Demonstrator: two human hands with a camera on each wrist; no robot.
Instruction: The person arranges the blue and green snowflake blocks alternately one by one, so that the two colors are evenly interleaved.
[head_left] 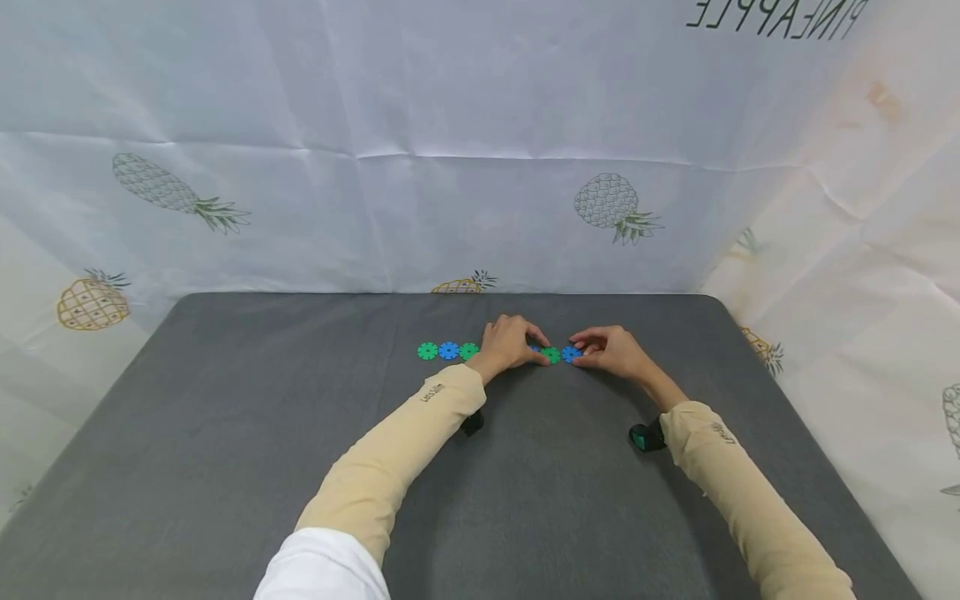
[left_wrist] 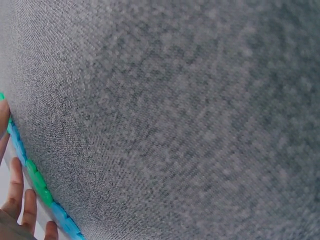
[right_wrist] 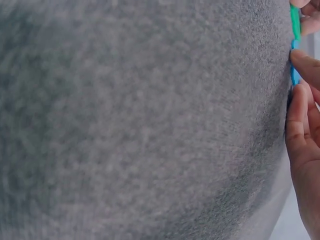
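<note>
A row of flat, notched plastic discs lies across the far part of the table, green and blue by turns. My left hand (head_left: 510, 343) reaches over the row and hides its middle. Its thumb and index finger grip the edges of a green disc (head_left: 551, 355) near the right end. From the other side, my right hand (head_left: 611, 352) pinches the last blue disc (head_left: 571, 355) between thumb and fingers. That blue disc stands edge to edge with the green one in the right wrist view. Left of my left hand show a green disc (head_left: 427, 351), a blue disc (head_left: 448, 351) and another green disc (head_left: 468, 351).
A grey cloth covers the table (head_left: 300, 433). Behind it hangs a pale curtain (head_left: 450, 217) printed with pineapples, close to the table's far edge. Dark wrist devices (head_left: 647, 437) sit under both forearms, low over the cloth.
</note>
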